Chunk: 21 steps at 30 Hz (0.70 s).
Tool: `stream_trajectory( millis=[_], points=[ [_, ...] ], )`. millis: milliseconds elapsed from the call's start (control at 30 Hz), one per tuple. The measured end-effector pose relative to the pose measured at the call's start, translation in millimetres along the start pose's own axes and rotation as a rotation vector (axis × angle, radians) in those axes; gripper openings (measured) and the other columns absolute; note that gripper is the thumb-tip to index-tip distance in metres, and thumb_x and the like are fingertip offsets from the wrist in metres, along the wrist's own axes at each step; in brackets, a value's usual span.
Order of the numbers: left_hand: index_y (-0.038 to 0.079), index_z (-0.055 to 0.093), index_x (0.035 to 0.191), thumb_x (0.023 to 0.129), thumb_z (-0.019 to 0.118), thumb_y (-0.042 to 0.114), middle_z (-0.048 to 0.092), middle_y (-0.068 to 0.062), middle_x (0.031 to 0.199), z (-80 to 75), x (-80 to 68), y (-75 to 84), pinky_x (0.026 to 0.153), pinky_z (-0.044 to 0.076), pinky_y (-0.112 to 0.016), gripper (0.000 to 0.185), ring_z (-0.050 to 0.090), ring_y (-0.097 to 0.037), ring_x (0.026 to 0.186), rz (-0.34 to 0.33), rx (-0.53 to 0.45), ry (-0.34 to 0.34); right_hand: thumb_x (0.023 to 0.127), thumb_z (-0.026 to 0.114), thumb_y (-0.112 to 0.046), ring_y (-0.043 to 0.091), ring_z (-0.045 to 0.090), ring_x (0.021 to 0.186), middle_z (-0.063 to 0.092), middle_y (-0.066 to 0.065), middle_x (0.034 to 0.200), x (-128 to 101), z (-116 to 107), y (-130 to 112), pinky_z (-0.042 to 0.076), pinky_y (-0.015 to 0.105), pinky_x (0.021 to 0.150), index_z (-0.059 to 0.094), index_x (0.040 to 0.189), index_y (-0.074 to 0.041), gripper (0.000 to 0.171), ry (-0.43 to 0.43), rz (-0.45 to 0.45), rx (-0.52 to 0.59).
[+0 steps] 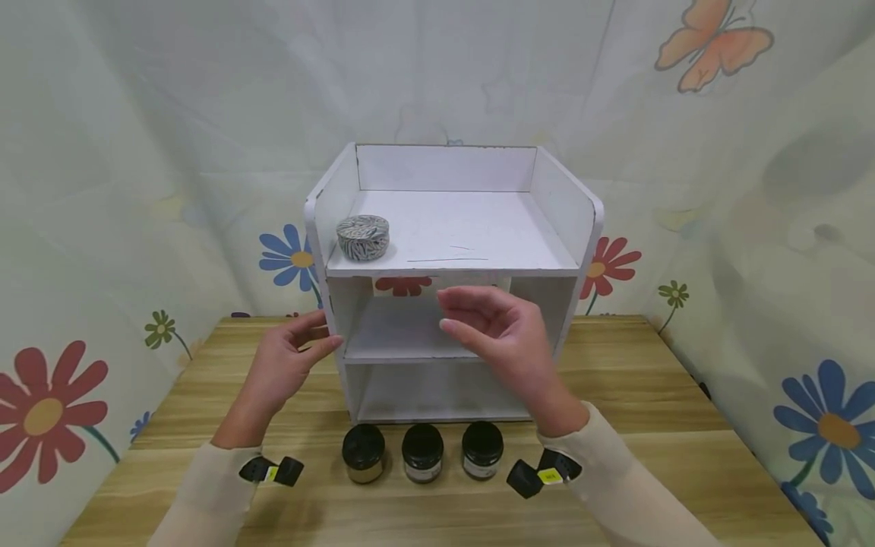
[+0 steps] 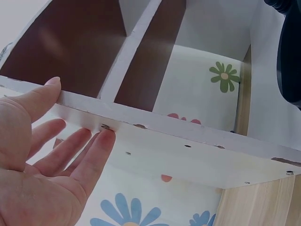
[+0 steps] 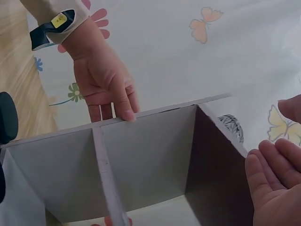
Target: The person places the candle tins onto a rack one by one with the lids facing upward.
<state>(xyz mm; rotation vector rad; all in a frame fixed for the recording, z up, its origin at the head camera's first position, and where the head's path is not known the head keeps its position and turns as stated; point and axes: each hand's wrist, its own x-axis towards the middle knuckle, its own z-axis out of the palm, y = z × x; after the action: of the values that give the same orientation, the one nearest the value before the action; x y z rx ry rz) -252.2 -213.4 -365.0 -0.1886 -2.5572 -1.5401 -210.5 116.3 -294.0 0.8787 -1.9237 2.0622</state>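
Head view: the left hand (image 1: 282, 366) holds the left edge of the white shelf (image 1: 451, 216) between thumb and fingers; the right hand (image 1: 509, 334), empty, hangs before it, fingers loosely curved, thumb apart. The shelf stands on the wooden table (image 1: 683, 425), just behind three black-lidded jars (image 1: 422, 450). A forward tug could shove these; a jolt might slide the patterned tin (image 1: 363, 238) off the top's open front.

Curtained-off tabletop setup, building type unclear: flower-print cloth (image 1: 225, 91) 9 through 12 to 3, wood-grain table (image 1: 656, 395) at 6.
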Motion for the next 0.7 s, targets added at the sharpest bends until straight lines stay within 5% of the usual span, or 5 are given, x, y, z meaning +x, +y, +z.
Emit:
stream_trajectory(
  millis=[400, 700],
  points=[
    [0.023, 0.056, 0.149, 0.092, 0.074, 0.049, 0.058, -0.008, 0.149, 2.5, -0.1, 0.7, 0.104, 0.053, -0.056, 0.065, 0.059, -0.034, 0.133, 0.008, -0.015, 0.011, 0.088, 0.079, -0.004, 0.020, 0.072, 0.114, 0.073, 0.014, 0.124, -18.8, -5.6, 26.1, 0.059, 0.032, 0.096, 0.067, 0.123, 0.005, 0.038, 0.054, 0.032, 0.052],
    [0.023, 0.055, 0.149, 0.092, 0.073, 0.050, 0.057, -0.008, 0.149, 1.8, -1.0, 1.3, 0.105, 0.053, -0.056, 0.066, 0.058, -0.034, 0.134, -0.007, -0.018, 0.003, 0.090, 0.078, -0.005, 0.033, 0.069, 0.119, 0.071, 0.020, 0.128, -32.1, -9.1, 43.3, 0.059, 0.030, 0.096, 0.068, 0.123, 0.005, 0.036, 0.067, 0.070, 0.025]
  ],
)
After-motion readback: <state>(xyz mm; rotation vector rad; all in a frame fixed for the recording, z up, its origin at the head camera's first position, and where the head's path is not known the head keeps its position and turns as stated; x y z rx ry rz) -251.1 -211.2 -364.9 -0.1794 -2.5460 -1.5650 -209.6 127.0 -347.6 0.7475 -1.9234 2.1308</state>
